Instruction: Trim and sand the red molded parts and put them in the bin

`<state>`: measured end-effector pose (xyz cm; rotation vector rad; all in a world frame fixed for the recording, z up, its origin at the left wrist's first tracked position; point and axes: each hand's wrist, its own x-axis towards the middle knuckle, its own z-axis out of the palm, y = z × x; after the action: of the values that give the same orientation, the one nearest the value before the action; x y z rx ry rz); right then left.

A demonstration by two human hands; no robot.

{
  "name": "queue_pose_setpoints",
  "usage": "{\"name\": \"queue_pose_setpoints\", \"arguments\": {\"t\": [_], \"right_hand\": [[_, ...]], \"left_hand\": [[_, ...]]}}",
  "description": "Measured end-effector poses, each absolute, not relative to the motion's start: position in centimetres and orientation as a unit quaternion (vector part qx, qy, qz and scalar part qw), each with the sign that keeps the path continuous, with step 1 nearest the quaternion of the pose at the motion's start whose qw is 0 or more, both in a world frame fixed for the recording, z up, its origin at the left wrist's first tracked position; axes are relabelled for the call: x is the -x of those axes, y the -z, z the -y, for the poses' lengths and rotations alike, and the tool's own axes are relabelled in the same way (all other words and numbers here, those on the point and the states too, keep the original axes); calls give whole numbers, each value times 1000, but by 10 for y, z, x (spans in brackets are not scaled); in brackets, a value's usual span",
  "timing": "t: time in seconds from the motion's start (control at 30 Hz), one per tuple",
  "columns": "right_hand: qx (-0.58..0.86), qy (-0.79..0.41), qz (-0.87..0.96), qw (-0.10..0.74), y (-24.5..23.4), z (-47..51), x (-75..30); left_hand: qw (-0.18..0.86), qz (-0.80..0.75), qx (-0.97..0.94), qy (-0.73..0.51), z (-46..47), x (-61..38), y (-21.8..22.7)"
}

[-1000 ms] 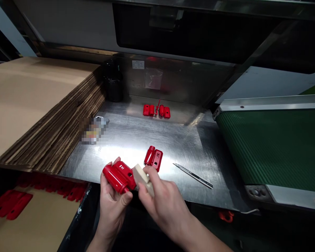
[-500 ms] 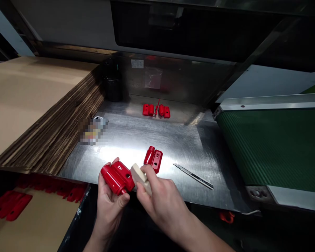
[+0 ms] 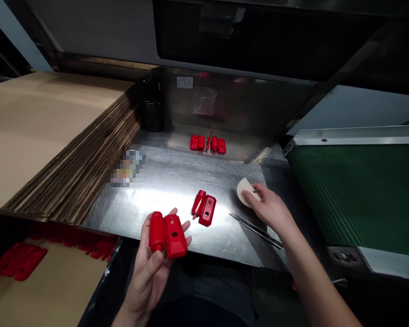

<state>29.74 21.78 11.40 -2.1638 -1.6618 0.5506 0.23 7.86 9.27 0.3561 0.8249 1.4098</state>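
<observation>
My left hand (image 3: 150,268) holds a red plastic housing (image 3: 167,234) upright over the near edge of the steel table (image 3: 177,181), thumb on its left side. My right hand (image 3: 267,209) rests on the table to the right, fingers pressed on a cream-coloured block (image 3: 242,190). A second red housing (image 3: 204,208) lies on the table between my hands. A thin metal blade (image 3: 255,229) lies just below my right hand.
A joined pair of red parts (image 3: 207,144) lies at the back of the table, near a black can (image 3: 152,106). A stack of flat cardboard (image 3: 54,131) fills the left. A green conveyor belt (image 3: 361,190) runs on the right. More red parts (image 3: 20,263) sit in a box at lower left.
My right hand has left the red housing and carried the cream block right, down onto the table. My left hand has turned the housing upright.
</observation>
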Motion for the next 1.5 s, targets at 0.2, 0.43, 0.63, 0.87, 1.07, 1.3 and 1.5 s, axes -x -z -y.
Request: {"name": "queue_pose_setpoints", "arguments": {"t": [0.2, 0.43, 0.63, 0.87, 1.07, 1.3, 1.5], "right_hand": [[736, -195, 598, 250, -105, -168, -270], [334, -825, 306, 339, -97, -93, -171], [484, -611, 595, 194, -96, -123, -171], [610, -248, 732, 178, -101, -172, -202], [593, -270, 737, 179, -89, -175, -208], [476, -550, 621, 293, -89, -104, -191], [570, -456, 619, 291, -73, -106, -231]], "left_hand": [[690, -364, -130, -612, -81, -10, -87], [646, -431, -358, -519, -93, 42, -55], [465, -536, -618, -339, -150, 107, -64], [398, -554, -665, -304, -219, 119, -89], [362, -528, -646, -416, -185, 69, -89], [697, -393, -359, -481, -99, -10, -54], [714, -381, -344, -477, -82, -11, -47]]}}
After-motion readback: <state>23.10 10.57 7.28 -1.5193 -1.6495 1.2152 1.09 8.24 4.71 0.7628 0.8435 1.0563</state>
